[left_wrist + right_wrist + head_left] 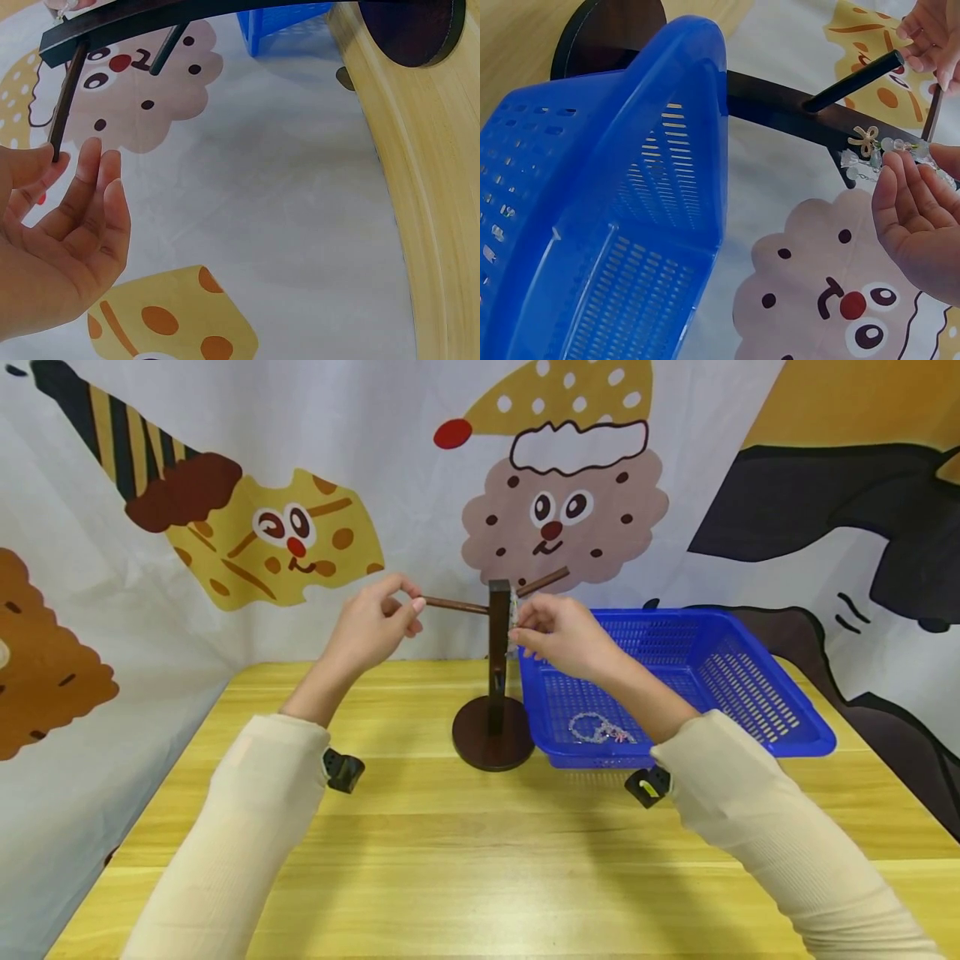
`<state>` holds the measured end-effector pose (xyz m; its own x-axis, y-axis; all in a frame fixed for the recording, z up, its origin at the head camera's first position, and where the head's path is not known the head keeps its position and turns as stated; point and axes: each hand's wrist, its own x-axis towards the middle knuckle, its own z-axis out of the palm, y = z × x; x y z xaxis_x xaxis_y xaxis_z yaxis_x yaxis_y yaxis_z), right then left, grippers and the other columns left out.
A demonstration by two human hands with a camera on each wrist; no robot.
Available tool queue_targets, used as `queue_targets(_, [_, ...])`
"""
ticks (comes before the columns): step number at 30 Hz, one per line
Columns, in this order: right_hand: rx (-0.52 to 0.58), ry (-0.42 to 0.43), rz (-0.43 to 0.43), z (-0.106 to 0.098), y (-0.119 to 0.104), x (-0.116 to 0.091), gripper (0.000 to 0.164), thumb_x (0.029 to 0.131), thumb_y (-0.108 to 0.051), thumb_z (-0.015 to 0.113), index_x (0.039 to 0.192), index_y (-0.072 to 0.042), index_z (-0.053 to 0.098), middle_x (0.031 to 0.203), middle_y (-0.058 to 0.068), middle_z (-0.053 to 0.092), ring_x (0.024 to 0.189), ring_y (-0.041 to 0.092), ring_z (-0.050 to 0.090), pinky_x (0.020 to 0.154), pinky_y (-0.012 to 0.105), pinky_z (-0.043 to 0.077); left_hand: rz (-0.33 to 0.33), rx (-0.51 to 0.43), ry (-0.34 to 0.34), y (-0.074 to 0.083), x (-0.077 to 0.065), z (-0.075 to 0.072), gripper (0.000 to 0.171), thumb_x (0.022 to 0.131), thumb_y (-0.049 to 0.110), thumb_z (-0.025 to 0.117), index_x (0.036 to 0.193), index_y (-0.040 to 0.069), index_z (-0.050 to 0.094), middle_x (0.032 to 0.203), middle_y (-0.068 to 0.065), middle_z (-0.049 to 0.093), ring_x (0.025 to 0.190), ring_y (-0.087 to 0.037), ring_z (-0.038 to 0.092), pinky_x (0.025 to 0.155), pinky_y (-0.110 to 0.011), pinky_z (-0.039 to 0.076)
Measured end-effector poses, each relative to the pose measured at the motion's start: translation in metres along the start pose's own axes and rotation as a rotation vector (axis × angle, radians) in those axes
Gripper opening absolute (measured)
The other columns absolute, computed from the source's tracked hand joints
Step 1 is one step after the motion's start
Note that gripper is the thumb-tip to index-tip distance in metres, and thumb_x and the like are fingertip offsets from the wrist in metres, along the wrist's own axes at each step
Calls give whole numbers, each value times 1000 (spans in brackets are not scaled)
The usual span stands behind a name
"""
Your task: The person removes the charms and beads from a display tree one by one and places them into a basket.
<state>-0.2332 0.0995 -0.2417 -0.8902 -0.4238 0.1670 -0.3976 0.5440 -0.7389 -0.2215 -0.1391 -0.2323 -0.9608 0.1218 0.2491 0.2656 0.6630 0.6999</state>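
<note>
A dark brown wooden stand [498, 652] with a round base and several pegs stands upright on the table. With thumb and finger, my left hand [372, 620] pinches the tip of its left peg [457, 605]. Close against the post on the other side, my right hand [566, 633] holds a bracelet [889, 145] of clear beads between thumb and fingers. A gold bow charm [865, 140] dangles from this bracelet, lying over the dark post in the right wrist view. Whether any loop of it goes round a peg, I cannot tell.
To the right of the stand, a blue plastic basket [776, 685] sits close to its base. Another beaded bracelet [588, 727] with a pink charm lies inside. Behind the wooden table [450, 860] hangs a cartoon-printed cloth [420, 460].
</note>
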Motion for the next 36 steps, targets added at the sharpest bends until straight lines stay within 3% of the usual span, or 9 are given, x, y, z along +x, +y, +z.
queue_targets(14, [17,-2,-7,-4,0,0,10,90,-9,57,94,1,56,80,13,61,66,21,58,55,30,46,5,1,1,0,0,0,18,96,24,48,103,9,56,75,-10,63,68,-23,54,58,-33,36])
queue_targets(36, [-55,36,-31,-23,-2,-5,8,90,-6,56,93,0,59,77,10,63,65,21,59,54,29,44,7,0,2,-1,0,0,19,96,24,48,103,8,55,76,-10,64,69,-22,55,57,-33,35])
